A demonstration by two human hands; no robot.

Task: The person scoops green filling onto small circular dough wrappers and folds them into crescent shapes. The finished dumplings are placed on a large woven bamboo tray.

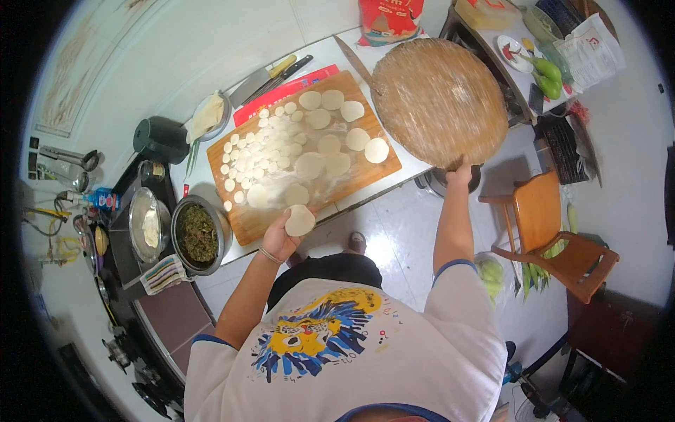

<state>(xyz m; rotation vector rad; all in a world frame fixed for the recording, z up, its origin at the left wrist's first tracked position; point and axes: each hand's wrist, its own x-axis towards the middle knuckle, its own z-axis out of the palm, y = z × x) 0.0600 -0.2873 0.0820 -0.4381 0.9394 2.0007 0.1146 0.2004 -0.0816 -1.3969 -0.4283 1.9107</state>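
My left hand holds a round dough wrapper by its edge, just off the near side of a wooden board. At the right, my right hand grips the near rim of a large round tray, brown and dusted with flour. Several rolled dough wrappers and many small flattened dough pieces lie on the floured board. Left of the board stands a metal bowl of dark green chopped filling.
Along the board's far side lie a cleaver and a black-handled knife. Another metal bowl with pale dough sits far left. A red bag stands behind the tray. On the floor at right is a wooden chair.
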